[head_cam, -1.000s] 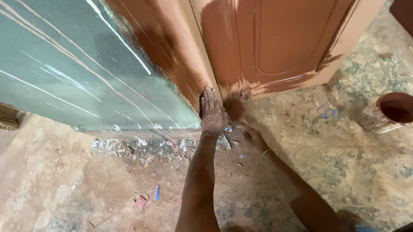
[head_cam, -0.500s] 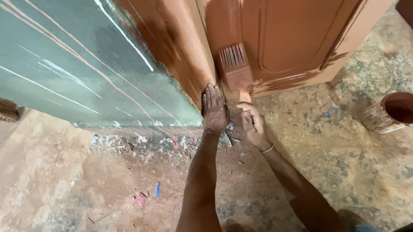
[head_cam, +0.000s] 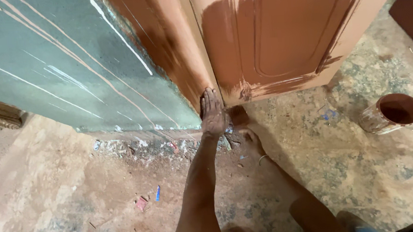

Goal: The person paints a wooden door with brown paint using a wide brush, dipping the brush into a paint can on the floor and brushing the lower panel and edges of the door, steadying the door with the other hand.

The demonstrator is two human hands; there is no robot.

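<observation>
Head view, looking straight down at the bottom of a panelled door (head_cam: 282, 36), half covered in reddish-brown paint, the rest still a paler tan. Its top is cut off by the frame, so only the lower panel shows.

The left hand (head_cam: 212, 112) is flat against the door's bottom corner edge, fingers (head_cam: 209, 96) pressed together and pointing up, holding nothing.

The right hand (head_cam: 249, 138) is lower, near the floor just beside that same corner, and it's in shadow. It seems to be gripping a paintbrush (head_cam: 238, 114) (only a brownish blob pokes up beside the door's bottom edge, so I'm not fully sure). Can't tell how those fingers are set. There's a thin bangle on that wrist.

Left of the door, a green wall (head_cam: 62, 67) with white and pinkish streaks, and a painted strip of door frame (head_cam: 164, 38) between the two.

A paint can (head_cam: 390, 113) with dark brown paint inside lies tipped on the concrete floor (head_cam: 55, 194), well apart from both hands to the right. Little bits of debris lie along the wall base. Bottom right corner shows a sliver of knee or clothing, too cropped to say.
</observation>
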